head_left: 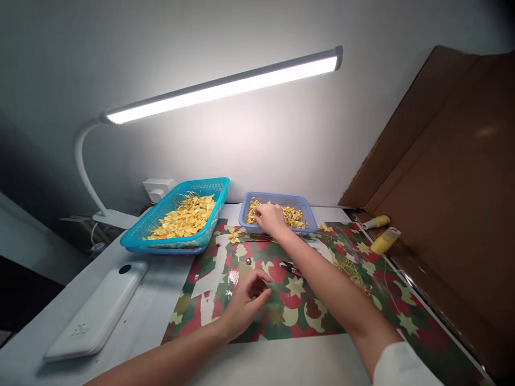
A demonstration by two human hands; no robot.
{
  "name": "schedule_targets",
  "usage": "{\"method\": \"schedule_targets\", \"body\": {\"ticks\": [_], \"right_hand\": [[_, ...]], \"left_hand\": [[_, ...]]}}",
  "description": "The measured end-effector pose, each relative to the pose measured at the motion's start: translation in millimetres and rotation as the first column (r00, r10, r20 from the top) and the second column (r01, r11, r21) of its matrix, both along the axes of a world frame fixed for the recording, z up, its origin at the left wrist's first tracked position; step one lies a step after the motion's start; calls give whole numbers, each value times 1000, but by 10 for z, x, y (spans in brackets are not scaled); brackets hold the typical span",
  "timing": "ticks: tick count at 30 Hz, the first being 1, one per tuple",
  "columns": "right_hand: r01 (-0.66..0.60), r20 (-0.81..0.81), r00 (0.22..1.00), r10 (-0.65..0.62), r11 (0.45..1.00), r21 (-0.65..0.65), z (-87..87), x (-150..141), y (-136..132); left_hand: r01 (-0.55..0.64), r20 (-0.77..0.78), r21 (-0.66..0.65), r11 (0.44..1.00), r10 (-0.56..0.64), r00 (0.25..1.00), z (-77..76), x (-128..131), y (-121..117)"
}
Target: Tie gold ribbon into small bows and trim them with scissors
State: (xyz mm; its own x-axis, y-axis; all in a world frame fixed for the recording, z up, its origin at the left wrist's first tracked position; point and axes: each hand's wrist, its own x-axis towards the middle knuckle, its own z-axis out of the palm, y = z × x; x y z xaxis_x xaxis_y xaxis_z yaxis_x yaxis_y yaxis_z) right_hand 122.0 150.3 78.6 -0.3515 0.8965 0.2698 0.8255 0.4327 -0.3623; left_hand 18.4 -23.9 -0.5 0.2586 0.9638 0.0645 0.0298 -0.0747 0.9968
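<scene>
My right hand reaches into a small periwinkle basket filled with small gold ribbon bows. Its fingers are bent together among the bows, and what they pinch is hidden. Lower down, my left hand hovers over the patterned mat, thumb and fingers curved but apart, holding nothing. Near its fingertips lies a small round silvery piece. A pair of dark-bladed snips lies partly behind my right forearm. One gold bow with long ties rests in front of the basket.
A turquoise basket heaped with yellow-gold bows stands left, beyond a white power bank. A lit desk lamp stretches overhead. At right are gold cord, two yellow-and-white tubes and a tall brown cardboard panel.
</scene>
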Motion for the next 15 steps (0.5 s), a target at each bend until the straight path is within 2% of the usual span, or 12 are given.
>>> {"method": "schedule_targets", "body": {"ticks": [2,4,5,7,10,13,15], "right_hand": [[-36,102,994,37,999,-15,6,-49,-64],[-80,46,996,79,997,11,33,36,-176],[-85,1,996,85,994,66,42,120,-247],[-111,-88,988,125,983,143,27,342,-421],[-181,-198,958,210,971,156,-97,735,-808],[-196,-198,957,211,976,92,-255,1151,-1278],[-126,-153,978,139,988,92,-302,1493,-1520]], "left_hand": [[25,-54,72,997,-21,998,10,-1,-18],[73,-126,121,990,-58,990,15,-2,-36],[99,-161,143,985,-75,984,16,-2,-42],[137,-219,191,972,-94,971,15,-1,-49],[147,-262,264,953,-76,962,11,-4,-57],[124,-273,288,950,-43,961,-13,-20,-55],[111,-287,286,952,-25,958,-43,-41,-29]]}}
